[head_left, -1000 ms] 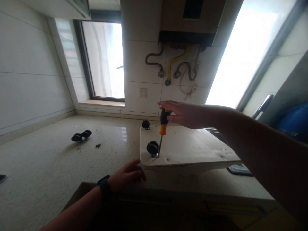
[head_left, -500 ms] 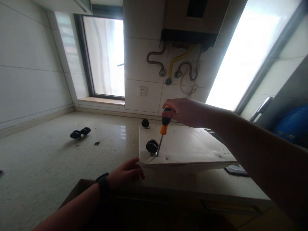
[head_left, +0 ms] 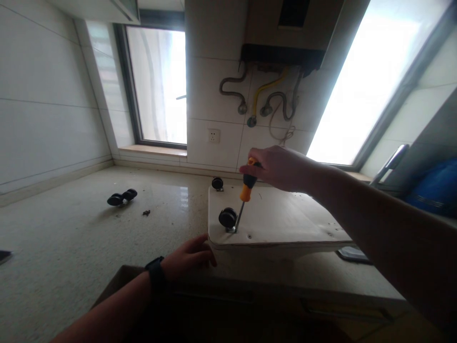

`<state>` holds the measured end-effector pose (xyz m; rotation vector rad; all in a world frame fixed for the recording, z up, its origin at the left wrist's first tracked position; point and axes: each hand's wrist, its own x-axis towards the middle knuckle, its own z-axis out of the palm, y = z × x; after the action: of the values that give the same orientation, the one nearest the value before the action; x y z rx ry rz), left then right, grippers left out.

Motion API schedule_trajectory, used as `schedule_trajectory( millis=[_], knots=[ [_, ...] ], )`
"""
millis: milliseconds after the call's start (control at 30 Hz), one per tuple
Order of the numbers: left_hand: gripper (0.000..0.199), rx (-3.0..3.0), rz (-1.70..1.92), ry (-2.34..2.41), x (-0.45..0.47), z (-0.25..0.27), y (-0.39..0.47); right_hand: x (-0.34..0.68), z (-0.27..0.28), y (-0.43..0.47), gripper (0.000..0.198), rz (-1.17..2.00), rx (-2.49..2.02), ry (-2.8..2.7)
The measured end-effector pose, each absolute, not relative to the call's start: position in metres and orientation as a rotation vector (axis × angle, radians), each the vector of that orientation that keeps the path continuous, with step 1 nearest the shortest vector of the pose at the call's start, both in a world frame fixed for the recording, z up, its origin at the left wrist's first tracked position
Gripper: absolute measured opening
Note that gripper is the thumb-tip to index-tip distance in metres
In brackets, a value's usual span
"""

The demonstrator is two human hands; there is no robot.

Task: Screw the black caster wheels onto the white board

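A black caster (head_left: 227, 217) stands at the 8 o'clock corner of a white board (head_left: 282, 209), a screwdriver (head_left: 245, 190) planted at its 4 o'clock side, shaft tilted so the black-and-orange handle leans toward 1 o'clock. The tip meets the caster's mounting plate; the screw head beneath is too small to make out.

That lean looks like the main hazard: a slanted push could make the tip skid out of the screw and score the board. Pressure so near the corner might also rock the board if the steadying touch is light.

The right hand (head_left: 268, 163) has its grip wrapped around the upper handle, wrist above, forearm slanting in from 4 o'clock. The left hand (head_left: 189, 256), a dark watch (head_left: 155, 272) at its wrist, lies at the caster's 8 o'clock, fingers loosely bent against the board's corner, clasping nothing visible.

A second mounted caster (head_left: 217, 183) sits toward 11 o'clock. Farther out at 9 o'clock, two loose casters (head_left: 122, 197) lie on the speckled surface (head_left: 153, 243).
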<state>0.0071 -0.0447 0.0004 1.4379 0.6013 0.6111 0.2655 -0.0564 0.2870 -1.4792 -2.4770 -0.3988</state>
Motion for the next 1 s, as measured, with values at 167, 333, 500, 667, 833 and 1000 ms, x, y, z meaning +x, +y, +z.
schedule_trajectory(
  millis=[167, 333, 500, 667, 833, 1000],
  knots=[
    [0.056, 1.433, 0.611, 0.59, 0.008, 0.002, -0.045, 0.277, 0.29, -0.05, 0.046, 0.16, -1.13, -2.617],
    [0.056, 1.461, 0.602, 0.603, 0.007, 0.004, -0.046, 0.271, 0.289, -0.051, 0.033, -0.169, -1.194, -2.566],
    [0.057, 1.437, 0.598, 0.604, 0.008, 0.007, -0.047, 0.269, 0.287, -0.058, 0.045, -0.424, -1.446, -2.493],
    [0.058, 1.433, 0.612, 0.586, 0.009, 0.005, -0.047, 0.277, 0.297, -0.062, 0.036, 0.054, -1.327, -2.684],
    [0.057, 1.438, 0.614, 0.594, 0.008, 0.005, -0.047, 0.271, 0.301, -0.059, 0.034, -0.129, -1.326, -2.652],
    [0.059, 1.456, 0.607, 0.599, 0.008, 0.004, -0.046, 0.262, 0.292, -0.061, 0.049, -0.424, -1.544, -2.477]
  ],
)
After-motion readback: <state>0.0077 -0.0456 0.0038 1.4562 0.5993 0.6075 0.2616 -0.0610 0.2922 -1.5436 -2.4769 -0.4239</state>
